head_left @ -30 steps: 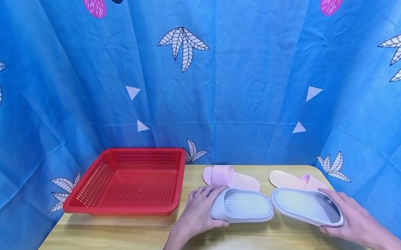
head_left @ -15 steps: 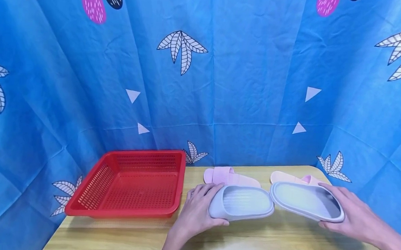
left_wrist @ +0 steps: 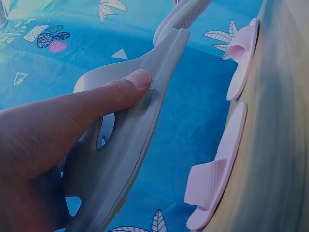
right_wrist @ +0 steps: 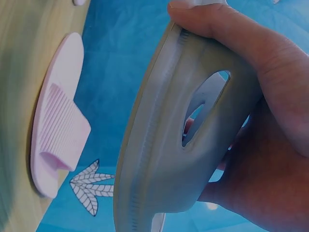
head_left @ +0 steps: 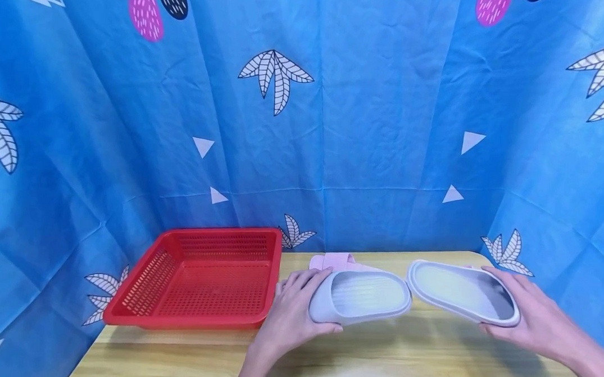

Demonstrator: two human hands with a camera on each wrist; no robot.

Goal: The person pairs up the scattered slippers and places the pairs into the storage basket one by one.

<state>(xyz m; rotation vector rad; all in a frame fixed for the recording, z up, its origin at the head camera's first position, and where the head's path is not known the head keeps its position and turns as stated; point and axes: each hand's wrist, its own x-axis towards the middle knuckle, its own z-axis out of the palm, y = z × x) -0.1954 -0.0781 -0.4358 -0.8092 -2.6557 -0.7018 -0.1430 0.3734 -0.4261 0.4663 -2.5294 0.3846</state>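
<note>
My left hand grips a light grey slipper round its strap end, thumb along the near side. A matching grey slipper is held by my right hand, also at the strap end. The heels of the two meet in the middle, and both slippers are raised above the table. In the left wrist view the thumb presses on the side of the left slipper. The right wrist view shows the right slipper tilted on edge, with a slot in its strap.
Behind the grey pair, a pink slipper lies at the table's back edge. A second pink slipper lies to its right, mostly hidden in the head view. A red plastic basket stands on the wooden table at left. Blue patterned curtain surrounds the back.
Both grey slippers have risen slightly, covering more of the pink pair behind. The left one tilts a little more, its strap end lower. Both hands keep their grip.
</note>
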